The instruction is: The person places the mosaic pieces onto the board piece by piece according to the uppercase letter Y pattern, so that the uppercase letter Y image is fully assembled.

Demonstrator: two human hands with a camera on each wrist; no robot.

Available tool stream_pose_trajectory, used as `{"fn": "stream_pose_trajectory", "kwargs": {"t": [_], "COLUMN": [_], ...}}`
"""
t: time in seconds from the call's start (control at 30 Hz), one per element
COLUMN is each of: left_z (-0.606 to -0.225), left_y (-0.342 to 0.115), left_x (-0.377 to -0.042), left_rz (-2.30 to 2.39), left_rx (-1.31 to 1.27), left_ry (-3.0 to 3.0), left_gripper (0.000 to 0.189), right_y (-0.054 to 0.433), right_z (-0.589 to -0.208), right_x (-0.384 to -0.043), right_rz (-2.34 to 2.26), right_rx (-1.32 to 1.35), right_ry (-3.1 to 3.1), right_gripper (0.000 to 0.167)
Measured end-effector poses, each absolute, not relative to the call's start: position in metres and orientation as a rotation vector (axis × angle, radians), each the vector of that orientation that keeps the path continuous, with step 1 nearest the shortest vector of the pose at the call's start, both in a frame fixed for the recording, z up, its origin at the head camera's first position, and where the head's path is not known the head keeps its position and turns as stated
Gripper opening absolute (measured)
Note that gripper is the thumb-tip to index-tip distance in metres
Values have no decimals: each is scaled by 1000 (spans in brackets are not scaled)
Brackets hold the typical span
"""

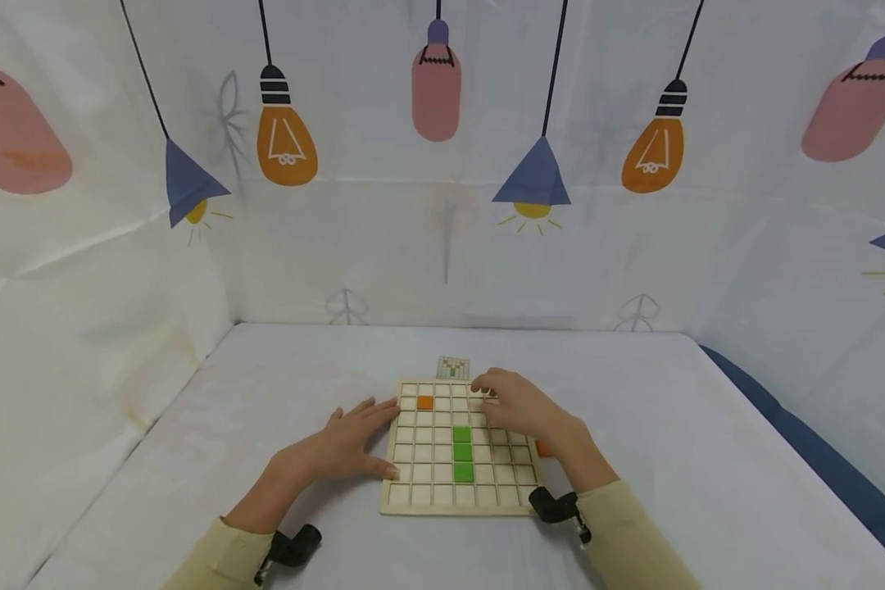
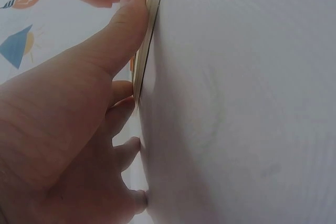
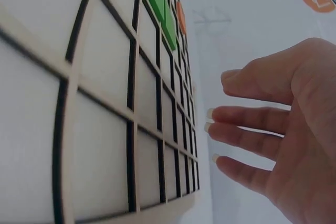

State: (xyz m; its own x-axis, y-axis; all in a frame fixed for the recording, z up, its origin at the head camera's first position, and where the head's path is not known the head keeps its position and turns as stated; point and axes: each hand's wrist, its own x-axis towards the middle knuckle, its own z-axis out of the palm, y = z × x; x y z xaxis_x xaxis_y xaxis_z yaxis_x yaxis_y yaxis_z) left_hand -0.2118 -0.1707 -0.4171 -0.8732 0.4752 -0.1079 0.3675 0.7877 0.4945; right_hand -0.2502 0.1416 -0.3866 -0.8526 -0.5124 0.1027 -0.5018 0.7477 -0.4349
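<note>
A wooden grid board [image 1: 422, 510] lies on the white table, with a column of green tiles [image 1: 462, 451] and one orange tile [image 1: 424, 402] in its cells. My left hand [image 1: 335, 447] rests at the board's left edge, fingers spread, the thumb on the frame. In the left wrist view, the left hand's thumb [image 2: 123, 30] lies against the board's rim. Over the board's far right part hovers my right hand [image 1: 519, 403]. The right wrist view shows the right hand [image 3: 294, 114] with loosely extended fingers and nothing visible between them.
Behind the board lies a small patterned card [image 1: 453, 368]. Something orange [image 1: 543, 448] shows at the board's right side, partly hidden by the right wrist. A white curtain [image 1: 383, 238] with printed lamps hangs behind the table [image 1: 302, 360].
</note>
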Motion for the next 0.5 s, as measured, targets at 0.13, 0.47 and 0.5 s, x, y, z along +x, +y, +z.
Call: {"fn": "stream_pose_trajectory", "kwargs": {"t": [0.13, 0.47, 0.5], "left_z": [-417, -414, -415], "left_y": [-170, -171, -172], "left_x": [-212, -210, -210], "left_rz": [694, 704, 706], "left_rx": [670, 665, 670], "left_ry": [2749, 2748, 2746], "left_gripper": [100, 100, 100], "right_y": [152, 173, 175], "right_z": [-386, -394, -393], "right_x": [-249, -248, -247], "right_rz": [-759, -824, -838], "right_rx": [-811, -607, -583], "right_ry": [2891, 2855, 2843], "right_gripper": [33, 38, 38]}}
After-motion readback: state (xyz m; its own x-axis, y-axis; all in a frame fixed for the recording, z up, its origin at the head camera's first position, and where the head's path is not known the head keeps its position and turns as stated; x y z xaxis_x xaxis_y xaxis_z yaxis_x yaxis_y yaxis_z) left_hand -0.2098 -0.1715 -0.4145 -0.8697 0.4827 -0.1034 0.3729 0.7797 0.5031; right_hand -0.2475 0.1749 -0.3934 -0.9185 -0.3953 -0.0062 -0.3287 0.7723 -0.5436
